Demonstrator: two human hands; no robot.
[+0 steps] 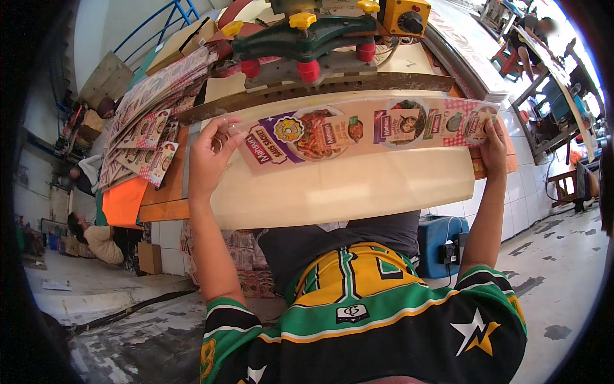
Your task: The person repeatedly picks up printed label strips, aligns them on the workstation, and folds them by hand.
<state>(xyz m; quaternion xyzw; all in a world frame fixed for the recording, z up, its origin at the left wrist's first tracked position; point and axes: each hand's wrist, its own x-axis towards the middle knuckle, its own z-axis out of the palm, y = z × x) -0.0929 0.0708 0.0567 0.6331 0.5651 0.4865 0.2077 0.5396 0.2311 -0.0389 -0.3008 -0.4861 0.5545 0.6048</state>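
A long printed strip (364, 131) with food pictures and a checkered right end stretches across in front of me, over a cream sheet (332, 189) that curves down at the table's near edge. My right hand (494, 147) pinches the strip's right end between thumb and fingers. At the strip's left end is my left hand (214, 153), its fingers loosely bent and apart, the thumb close to the strip's corner. Just behind the strip runs a long metal bar (320, 89). Above the bar stands a dark green machine head (300, 40) with yellow knobs and red feet.
Stacks of printed sheets (144, 121) lean at the left beside an orange sheet (125, 201). A yellow control box (406, 18) with a black dial sits at the back. A blue case (438, 246) stands below the table. Other people sit at far left and far right.
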